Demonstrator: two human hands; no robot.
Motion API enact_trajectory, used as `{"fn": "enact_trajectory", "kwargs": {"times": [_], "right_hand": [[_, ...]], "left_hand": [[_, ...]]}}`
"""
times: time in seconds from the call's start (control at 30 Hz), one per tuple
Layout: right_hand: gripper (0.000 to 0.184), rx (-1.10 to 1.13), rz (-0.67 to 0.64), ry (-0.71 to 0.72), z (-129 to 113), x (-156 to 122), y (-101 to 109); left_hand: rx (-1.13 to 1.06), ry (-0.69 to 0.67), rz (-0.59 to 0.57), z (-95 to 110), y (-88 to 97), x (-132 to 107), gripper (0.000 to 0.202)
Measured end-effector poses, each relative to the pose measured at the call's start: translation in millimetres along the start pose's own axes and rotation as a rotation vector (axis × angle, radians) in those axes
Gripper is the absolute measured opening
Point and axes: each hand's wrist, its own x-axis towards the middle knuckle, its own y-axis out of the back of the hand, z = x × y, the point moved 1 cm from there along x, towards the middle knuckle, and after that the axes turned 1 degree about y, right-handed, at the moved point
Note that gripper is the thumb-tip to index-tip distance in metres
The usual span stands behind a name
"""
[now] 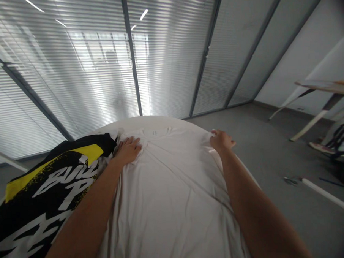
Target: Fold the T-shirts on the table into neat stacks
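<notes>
A white T-shirt (174,182) lies spread over a round white table, its neckline at the far side and creases running across its front. My left hand (128,149) rests flat with fingers out on the shirt's left shoulder, pressing the cloth. At the opposite shoulder, my right hand (222,140) has its fingers closed on the edge of the sleeve. Left of the white shirt, partly behind my left forearm, is a black garment (60,172) with yellow patches and white lettering.
The white tabletop's far rim (149,120) shows beyond the neckline. Behind it stands a glass partition with blinds (169,60). To the right are another table (324,86) with pale legs, a white pole (328,194) and dark items on the grey floor (255,140).
</notes>
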Motion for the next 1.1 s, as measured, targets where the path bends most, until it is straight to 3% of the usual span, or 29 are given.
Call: {"fn": "enact_trajectory", "kwargs": {"times": [0.17, 0.27, 0.57, 0.7, 0.83, 0.93, 1.1], "right_hand": [[0.044, 0.501, 0.008, 0.078, -12, 9, 10], [0.045, 0.616, -0.074, 0.06, -17, 14, 14], [0.036, 0.173, -0.23, -0.001, 8, 21, -7], [0.034, 0.057, -0.276, -0.032, 10, 17, -2], [0.048, -0.131, -0.227, -0.126, 6, 7, 10], [0.049, -0.125, -0.213, -0.13, 2, 2, 11], [0.035, 0.019, -0.142, 0.019, -1, 8, 4]], "left_hand": [[-0.015, 0.06, -0.017, -7, 4.3, 1, 0.059], [-0.008, 0.053, -0.013, -9, 4.4, 1, 0.059], [-0.01, 0.066, 0.006, -12, -1.6, 4, 0.059], [-0.006, 0.053, 0.006, -11, 0.1, 4, 0.058], [-0.023, 0.069, 0.012, -10, 0.8, 3, 0.059], [-0.02, 0.062, 0.022, -11, -0.5, 4, 0.058], [-0.023, 0.064, 0.027, -12, -1.0, 5, 0.058]]}}
